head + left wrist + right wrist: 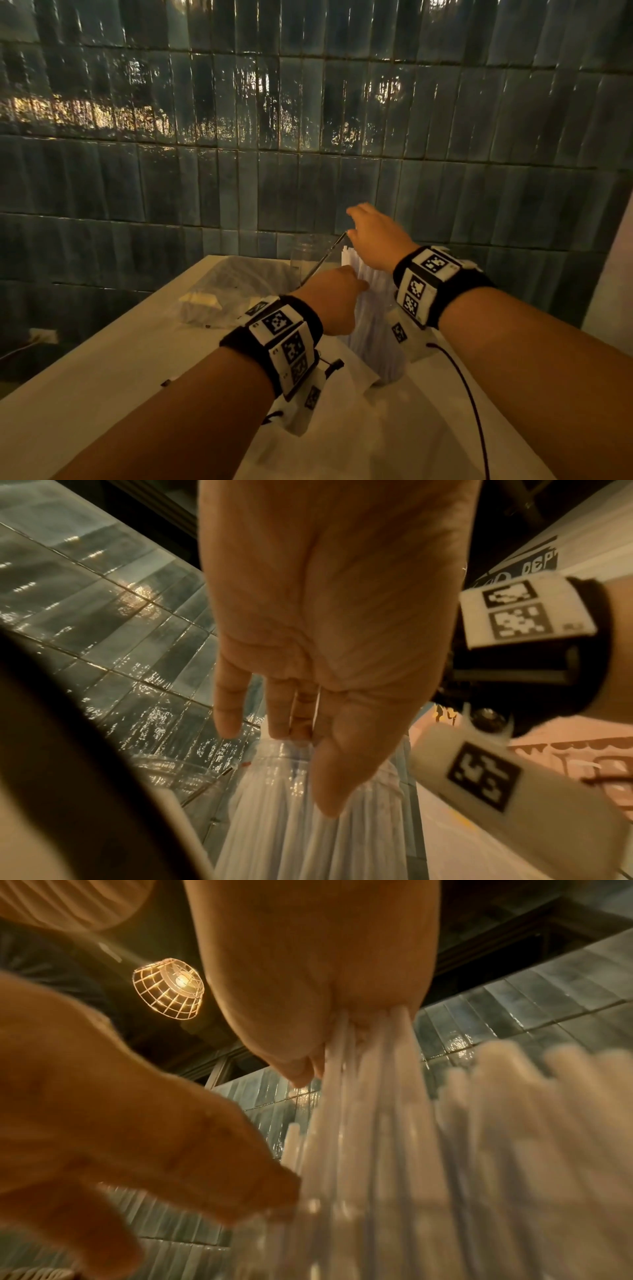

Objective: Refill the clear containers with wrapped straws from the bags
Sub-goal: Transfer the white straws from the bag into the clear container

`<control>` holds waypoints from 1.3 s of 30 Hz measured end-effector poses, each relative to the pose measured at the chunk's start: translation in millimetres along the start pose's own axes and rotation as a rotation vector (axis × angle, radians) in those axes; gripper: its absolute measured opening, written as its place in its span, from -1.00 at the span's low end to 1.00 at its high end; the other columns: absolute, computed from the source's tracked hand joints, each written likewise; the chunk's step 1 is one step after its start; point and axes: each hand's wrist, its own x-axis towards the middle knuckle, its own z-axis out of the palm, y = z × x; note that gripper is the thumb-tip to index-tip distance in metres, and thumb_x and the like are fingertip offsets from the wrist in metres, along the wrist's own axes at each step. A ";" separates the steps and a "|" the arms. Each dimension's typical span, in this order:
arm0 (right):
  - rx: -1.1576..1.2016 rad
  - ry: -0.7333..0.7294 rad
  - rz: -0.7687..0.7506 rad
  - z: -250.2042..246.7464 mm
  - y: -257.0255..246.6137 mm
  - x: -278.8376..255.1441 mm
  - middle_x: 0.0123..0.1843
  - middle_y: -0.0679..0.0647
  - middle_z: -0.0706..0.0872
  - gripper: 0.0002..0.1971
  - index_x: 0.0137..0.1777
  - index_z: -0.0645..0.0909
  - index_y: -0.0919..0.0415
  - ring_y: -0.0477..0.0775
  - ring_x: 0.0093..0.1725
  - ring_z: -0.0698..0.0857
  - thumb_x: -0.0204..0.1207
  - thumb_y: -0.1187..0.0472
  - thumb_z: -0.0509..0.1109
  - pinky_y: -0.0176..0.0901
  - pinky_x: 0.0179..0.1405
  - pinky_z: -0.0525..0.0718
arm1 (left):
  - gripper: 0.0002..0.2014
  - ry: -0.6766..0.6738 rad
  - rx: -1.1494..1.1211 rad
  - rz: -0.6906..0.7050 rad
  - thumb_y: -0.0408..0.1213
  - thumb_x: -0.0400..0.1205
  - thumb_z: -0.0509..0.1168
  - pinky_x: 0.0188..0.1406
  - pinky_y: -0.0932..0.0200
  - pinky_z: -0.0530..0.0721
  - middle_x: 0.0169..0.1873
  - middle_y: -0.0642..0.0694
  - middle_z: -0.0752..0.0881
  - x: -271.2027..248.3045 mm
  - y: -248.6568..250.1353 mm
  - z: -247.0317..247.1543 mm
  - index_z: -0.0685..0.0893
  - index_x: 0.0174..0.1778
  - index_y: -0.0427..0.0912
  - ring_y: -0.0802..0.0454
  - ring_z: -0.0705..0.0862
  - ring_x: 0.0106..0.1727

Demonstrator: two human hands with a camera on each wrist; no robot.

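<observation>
The right hand [373, 236] pinches tops of white paper-wrapped straws [368, 301] standing in the clear plastic container [380, 342] on the pale counter [102, 383]; the left hand [330, 298], fingers straight, steadies them beside. A loose pinch may let straws spill.

1. This looks like a café or bar service area, dimly and warmly lit.
2. A white counter [102, 359] stands against a wall of glossy blue-green tiles [308, 120].
3. Above the counter hangs a wire-caged lamp [167, 988] under a dark ceiling.
4. On the counter stand wrapped straws [373, 308] in bulk and a clear container [308, 253].
</observation>
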 end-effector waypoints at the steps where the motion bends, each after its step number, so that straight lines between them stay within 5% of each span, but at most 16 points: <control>1: 0.004 0.005 0.012 2.0 1.2 -4.9 0.51 0.19 0.41 -0.60 0.50 0.37 0.27 0.20 0.41 0.49 0.71 0.17 0.12 0.01 0.35 0.46 | -0.32 0.006 0.005 0.002 -0.32 0.50 0.33 0.33 0.05 0.52 0.42 -0.17 0.43 -0.3 0.3 -0.1 0.32 0.59 -0.06 -0.13 0.48 0.37; 8: 0.059 -0.067 0.044 9.0 14.3 -37.3 0.19 0.19 0.69 -0.67 0.27 0.60 0.23 0.13 0.15 0.64 0.73 0.14 0.07 -0.11 0.10 0.49 | -0.50 0.042 0.010 0.030 -0.27 0.55 0.32 0.30 0.08 0.53 0.35 -0.19 0.51 -1.8 3.5 0.1 0.49 0.45 -0.16 -0.10 0.53 0.31; 13: 0.435 0.228 0.119 7.4 16.3 -36.9 0.02 0.06 0.74 -0.83 0.11 0.71 0.19 -0.05 0.00 0.66 0.57 0.20 0.38 -0.22 0.05 0.58 | -0.35 0.006 0.003 0.024 -0.27 0.52 0.32 0.33 0.02 0.54 0.39 -0.18 0.44 -2.6 4.3 -1.3 0.36 0.57 -0.09 -0.12 0.49 0.34; 16: 0.507 0.206 0.160 9.1 10.2 -28.2 -0.08 0.01 0.74 -0.90 -0.02 0.74 0.17 -0.11 -0.07 0.66 0.49 0.29 0.46 -0.27 -0.01 0.59 | -0.34 0.010 -0.001 0.025 -0.28 0.50 0.34 0.31 0.03 0.55 0.39 -0.18 0.44 -2.2 4.1 -1.4 0.36 0.57 -0.08 -0.11 0.50 0.33; 20: 0.482 0.236 0.118 9.4 2.7 -21.6 -0.03 0.04 0.68 -0.77 -0.11 0.63 0.11 -0.03 -0.03 0.62 0.56 0.45 0.25 -0.22 -0.03 0.57 | -0.32 0.013 -0.006 0.030 -0.28 0.51 0.35 0.30 0.07 0.54 0.40 -0.18 0.42 -4.1 3.3 -1.7 0.34 0.58 -0.08 -0.11 0.49 0.34; 25: 0.242 -0.015 -0.049 6.6 9.3 -24.5 -0.02 0.04 0.52 -0.58 0.01 0.36 0.03 0.10 -0.07 0.55 0.42 0.60 0.10 -0.01 -0.13 0.56 | -0.35 0.020 -0.015 0.037 -0.31 0.50 0.35 0.29 0.03 0.56 0.38 -0.20 0.45 -5.0 2.9 -1.2 0.39 0.56 -0.09 -0.12 0.52 0.31; 31: 0.254 -0.038 -0.016 3.0 24.6 -19.6 -0.17 -0.23 0.30 -0.46 0.09 0.32 -0.13 -0.24 -0.24 0.37 0.46 0.62 0.08 -0.32 -0.33 0.29 | -0.29 0.001 -0.031 0.017 -0.30 0.49 0.37 0.32 0.02 0.54 0.40 -0.18 0.41 -2.6 2.1 -0.1 0.32 0.59 -0.08 -0.13 0.47 0.36; 34: 0.258 -0.023 0.022 8.2 25.3 -18.2 -0.07 -0.09 0.41 -0.50 0.12 0.42 -0.04 -0.03 -0.05 0.50 0.45 0.61 0.09 -0.26 -0.20 0.41 | -0.31 0.012 -0.030 0.020 -0.27 0.50 0.38 0.30 0.04 0.54 0.40 -0.18 0.42 -2.7 3.0 0.6 0.34 0.58 -0.09 -0.13 0.47 0.35; 36: 0.238 -0.072 0.097 11.7 23.8 -17.6 0.20 0.08 0.50 -0.56 0.27 0.49 0.02 0.15 0.24 0.51 0.54 0.50 0.13 -0.08 0.13 0.51 | -0.32 0.020 -0.036 0.027 -0.26 0.49 0.38 0.30 0.06 0.53 0.40 -0.18 0.43 -3.3 4.1 0.3 0.37 0.57 -0.08 -0.12 0.48 0.35; 39: 0.057 -0.235 0.154 16.6 23.3 -18.7 0.61 0.18 0.29 -0.53 0.58 0.28 0.02 0.22 0.62 0.17 0.71 -0.04 0.01 0.22 0.58 0.10 | -0.38 0.033 -0.045 0.044 -0.29 0.48 0.38 0.23 0.11 0.56 0.36 -0.20 0.47 -5.0 5.4 -1.0 0.47 0.50 -0.12 -0.11 0.52 0.29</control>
